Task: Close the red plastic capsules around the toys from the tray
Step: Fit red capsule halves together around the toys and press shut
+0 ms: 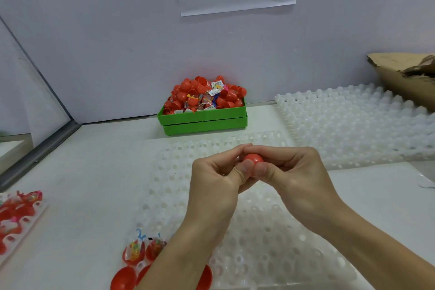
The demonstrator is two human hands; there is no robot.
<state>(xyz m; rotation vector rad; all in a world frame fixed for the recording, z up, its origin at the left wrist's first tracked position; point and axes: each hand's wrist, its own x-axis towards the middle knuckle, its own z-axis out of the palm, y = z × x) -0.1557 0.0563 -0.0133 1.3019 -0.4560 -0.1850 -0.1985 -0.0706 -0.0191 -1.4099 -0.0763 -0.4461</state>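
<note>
Both my hands meet over the white dimpled tray (270, 231) and hold one red plastic capsule (253, 159) between them. My left hand (216, 176) pinches its left side with thumb and fingers. My right hand (289, 172) curls round its right side. Only the capsule's top shows; whatever is inside it is hidden. At the tray's near left corner, open red capsule halves (134, 251) hold wrapped toys, with empty red halves (123, 279) beside them.
A green bin (202, 119) heaped with red capsule halves and wrapped toys stands against the back wall. More white dimpled trays (353, 122) lie at the right, a torn cardboard box (404, 77) behind them. Another tray of filled halves (16, 214) sits at the left edge.
</note>
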